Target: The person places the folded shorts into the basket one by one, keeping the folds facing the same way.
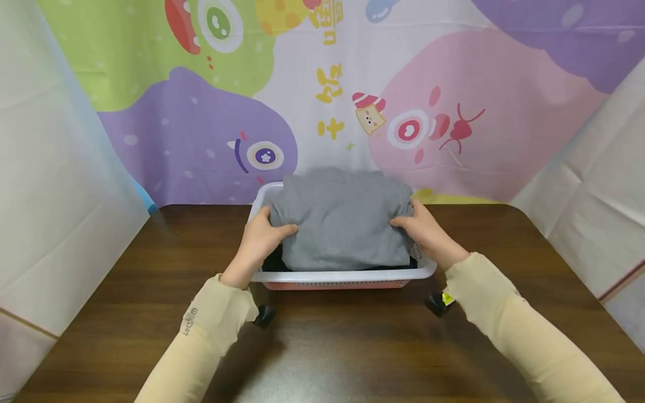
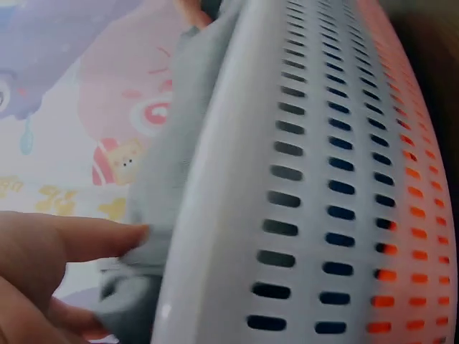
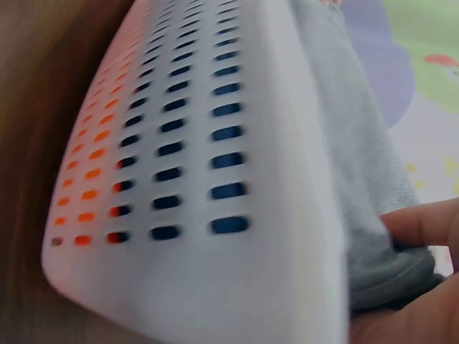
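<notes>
A folded grey garment (image 1: 347,224) lies in a white perforated basket (image 1: 342,276), its far part rising above the rim. At its left end my left hand (image 1: 260,238) pinches the cloth between thumb and fingers. My right hand (image 1: 428,229) grips the opposite end the same way. Both wrist views show the grey cloth (image 2: 161,179) bunched in the fingers beside the basket wall (image 3: 287,215). Dark cloth (image 1: 274,261) shows beneath the grey garment, and orange-red shows through the lower holes of the basket. The fingers behind the cloth are partly hidden.
The basket stands toward the back of a dark brown wooden table (image 1: 342,341). Behind it hangs a cartoon-printed curtain (image 1: 332,112). White fabric walls (image 1: 60,168) close in both sides. Black wrist devices (image 1: 437,304) hang beneath both wrists.
</notes>
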The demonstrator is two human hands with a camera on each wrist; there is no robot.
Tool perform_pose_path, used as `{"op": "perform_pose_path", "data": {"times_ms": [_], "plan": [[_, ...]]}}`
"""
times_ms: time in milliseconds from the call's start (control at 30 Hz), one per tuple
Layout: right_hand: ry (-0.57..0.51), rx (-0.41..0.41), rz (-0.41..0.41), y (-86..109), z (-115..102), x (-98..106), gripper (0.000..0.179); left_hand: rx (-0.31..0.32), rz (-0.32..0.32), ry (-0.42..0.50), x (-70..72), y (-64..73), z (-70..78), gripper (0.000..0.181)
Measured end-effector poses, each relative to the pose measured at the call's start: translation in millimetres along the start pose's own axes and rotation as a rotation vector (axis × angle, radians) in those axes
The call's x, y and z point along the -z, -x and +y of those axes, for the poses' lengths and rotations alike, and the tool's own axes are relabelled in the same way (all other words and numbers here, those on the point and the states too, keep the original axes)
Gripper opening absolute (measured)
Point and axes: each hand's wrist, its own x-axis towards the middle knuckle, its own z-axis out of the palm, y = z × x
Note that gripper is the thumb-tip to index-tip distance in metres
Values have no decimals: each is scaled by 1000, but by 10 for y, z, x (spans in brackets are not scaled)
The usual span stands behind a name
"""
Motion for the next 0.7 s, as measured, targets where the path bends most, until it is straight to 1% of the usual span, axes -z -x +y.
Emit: {"op": "perform_pose_path", "data": {"times_ms": [33, 67, 100, 133, 200, 267, 333, 433, 533, 633, 700], "plan": [[40, -3, 6, -1, 15, -2, 77, -20, 13, -85, -3, 10, -4, 45], [78, -5, 11, -3, 27, -4, 77, -39, 26, -152, -4, 15, -11, 43], [111, -2, 11, -6, 37, -9, 78, -51, 32, -196, -6, 19, -17, 42], [138, -1, 10, -5, 45, -13, 78, -53, 35, -220, -7, 18, -27, 42], [162, 15, -1, -5, 58, -24, 78, -41, 29, -214, -10, 17, -44, 44], [167, 30, -6, -4, 68, -34, 77, -30, 8, -181, -14, 4, -72, 53], [163, 39, -12, -4, 79, -45, 76, -7, -32, -128, -23, -6, -99, 64], [214, 37, -1, -8, 97, -62, 73, 6, -74, -101, -29, -9, -121, 77], [301, 37, 18, -7, 106, -81, 67, 19, -80, -130, -12, 12, -125, 78], [374, 45, 33, -2, 113, -88, 63, 20, -64, -162, 11, 41, -119, 78], [418, 58, 41, 4, 117, -93, 61, 9, -58, -193, 9, 51, -121, 81]]}}
